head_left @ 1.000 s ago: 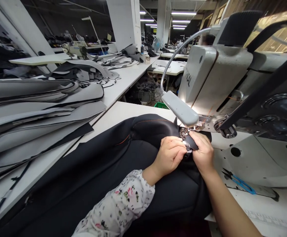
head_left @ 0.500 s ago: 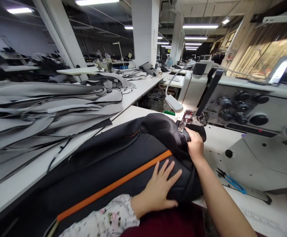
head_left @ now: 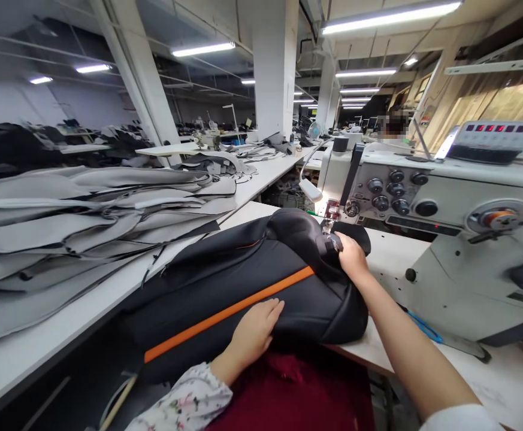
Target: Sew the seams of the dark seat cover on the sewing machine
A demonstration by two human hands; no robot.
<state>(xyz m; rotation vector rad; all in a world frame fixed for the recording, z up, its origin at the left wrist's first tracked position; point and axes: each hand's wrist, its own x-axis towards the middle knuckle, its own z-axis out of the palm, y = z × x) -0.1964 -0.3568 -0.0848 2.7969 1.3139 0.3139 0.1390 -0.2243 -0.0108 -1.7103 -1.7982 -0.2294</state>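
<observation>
Fabric (head_left: 252, 269), black and padded, lies over the near white table (head_left: 252, 212), its right end at the sewing machine (head_left: 450, 206). I have the right hand (head_left: 353, 258) touching that end — I cannot tell whether it pinches — and the left hand (head_left: 253, 330) unclenched, fingers side by side, near the orange strip (head_left: 229, 314).

cover (head_left: 252, 275): black | stripe (head_left: 229, 315): orange | sleeve (head_left: 193, 395): white, floral | panels (head_left: 108, 230): grey | sewing machine (head_left: 450, 197): off-white
</observation>
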